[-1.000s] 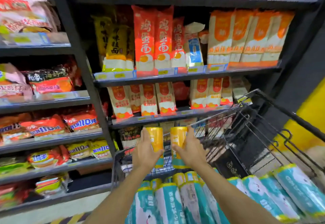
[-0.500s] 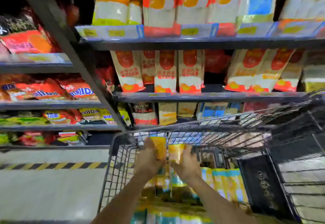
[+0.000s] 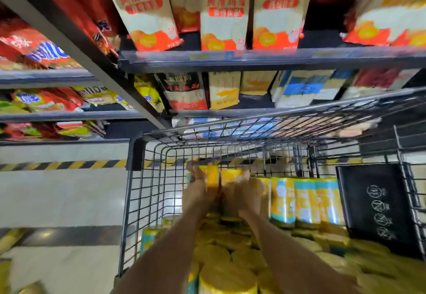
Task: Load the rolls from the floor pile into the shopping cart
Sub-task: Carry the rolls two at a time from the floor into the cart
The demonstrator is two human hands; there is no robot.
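A roll (image 3: 208,175) is gripped in the left hand (image 3: 196,190), another roll (image 3: 231,175) in the right hand (image 3: 244,195), inside the shopping cart (image 3: 147,201); standing rolls (image 3: 304,199) are packed just right of the grip.

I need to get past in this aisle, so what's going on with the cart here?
A person is loading rolls into a wire cart. The left hand holds the left roll and the right hand holds the right roll, both low at the cart's far end. To their right a row of rolls stands upright, and a heap of rolls fills the near part.
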